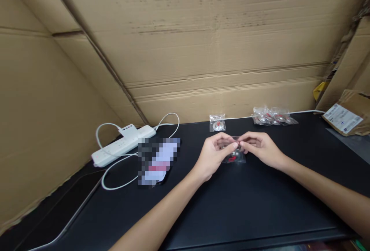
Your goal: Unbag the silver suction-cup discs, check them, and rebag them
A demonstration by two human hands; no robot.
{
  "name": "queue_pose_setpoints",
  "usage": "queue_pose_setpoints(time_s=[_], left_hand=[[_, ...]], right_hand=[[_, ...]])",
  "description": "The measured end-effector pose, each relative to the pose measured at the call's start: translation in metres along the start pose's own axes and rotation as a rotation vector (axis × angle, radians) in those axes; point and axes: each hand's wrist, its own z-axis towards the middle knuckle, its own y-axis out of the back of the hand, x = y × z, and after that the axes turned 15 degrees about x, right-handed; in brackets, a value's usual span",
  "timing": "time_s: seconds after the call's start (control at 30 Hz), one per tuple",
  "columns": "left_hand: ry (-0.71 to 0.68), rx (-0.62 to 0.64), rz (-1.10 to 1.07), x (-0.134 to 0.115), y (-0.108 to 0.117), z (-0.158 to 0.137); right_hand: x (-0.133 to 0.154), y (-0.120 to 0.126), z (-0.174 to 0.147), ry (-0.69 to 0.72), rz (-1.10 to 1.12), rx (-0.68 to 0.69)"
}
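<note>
Head view: I have both hands over the black table [245,208], right of the middle and nearer its far edge than its near edge. The left forearm comes in across the near edge and runs up and rightward; the right forearm slants in from the right side, so the two converge in a wide V. Left hand [213,154]: back turned outward to the left, fingers curled in behind, thumb laid nearly straight toward the right. Right hand [261,149]: roughly its mirror, wrist lightly bent, fingers folded, thumb pointing left. I log both as pinched, thumb against fingers, on the top part of one clear packet [235,156], with thumb tips just beside each other. The packet's lower part, showing something shiny and a red mark, sits below the fingertips on the near-edge side; I cannot tell whether it touches the table. Beyond the hands, a single packet [218,125] lies by the far edge, and a pile of packets [271,117] lies along that edge farther right. Toward the far right corner: a cardboard box [351,108] with a white label. Left of the hands, well apart: a phone [162,162], pixelated, and a white power strip [123,147] near the left edge.
</note>
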Motion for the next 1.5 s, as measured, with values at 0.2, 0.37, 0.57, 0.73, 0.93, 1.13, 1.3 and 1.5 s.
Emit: queue_pose_setpoints(time_s=[0.2, 0.37, 0.57, 0.73, 0.93, 1.13, 1.3, 1.5], left_hand=[[0.015, -0.013, 0.16, 0.006, 0.003, 0.002], [0.09, 0.02, 0.049, 0.005, 0.006, 0.002], [0.065, 0.116, 0.035, 0.006, 0.016, 0.004], [0.017, 0.129, 0.085, 0.005, 0.019, 0.003], [0.016, 0.141, 0.114, 0.003, 0.017, 0.0], [0.043, 0.105, 0.079, 0.001, 0.016, 0.001], [0.049, 0.097, 0.007, -0.003, 0.014, 0.001], [0.012, 0.155, 0.006, -0.007, 0.018, 0.0]], right_hand=[[-0.004, 0.007, 0.001, -0.02, 0.023, -0.113], [0.0, 0.002, 0.0, 0.058, 0.093, -0.141], [0.001, 0.002, 0.0, 0.07, 0.071, -0.1], [0.001, 0.002, 0.0, 0.057, 0.087, -0.136], [-0.002, 0.001, 0.0, 0.085, 0.131, -0.142], [-0.002, 0.0, -0.001, 0.046, 0.123, -0.146], [0.002, -0.002, -0.002, 0.097, 0.099, -0.148], [0.007, 0.0, -0.003, 0.124, 0.055, -0.118]])
